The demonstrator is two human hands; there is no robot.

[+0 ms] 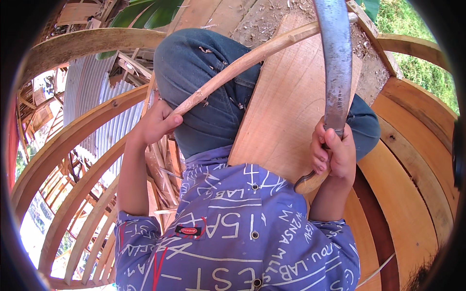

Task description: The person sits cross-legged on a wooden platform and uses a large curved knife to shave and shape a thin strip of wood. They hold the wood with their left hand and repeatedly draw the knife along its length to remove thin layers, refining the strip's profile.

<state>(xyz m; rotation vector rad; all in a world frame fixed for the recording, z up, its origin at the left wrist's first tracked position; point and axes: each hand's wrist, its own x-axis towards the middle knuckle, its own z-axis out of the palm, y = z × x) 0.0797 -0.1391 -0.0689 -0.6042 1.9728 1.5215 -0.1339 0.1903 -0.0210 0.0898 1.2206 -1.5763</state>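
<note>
My left hand [158, 120] is closed round the near end of a long, peeled wooden stick [247, 59]. The stick slants up to the right over my bent knee and passes behind a blade, its far end showing at the upper right. In my right hand [335, 153] is a machete [337, 63], gripped by its wooden handle [310, 182]. The broad grey blade points away from me and curves toward the top edge. A flat wooden board [281, 111] lies across my lap, under the stick and the blade.
Wooden rails [87, 114] curve along the left, with corrugated metal sheet [90, 92] and scrap wood below. Planks [412, 165] form the right side. Wood shavings [272, 19] litter the floor ahead. Green grass [407, 24] shows at the upper right, a large leaf [145, 14] at the upper left.
</note>
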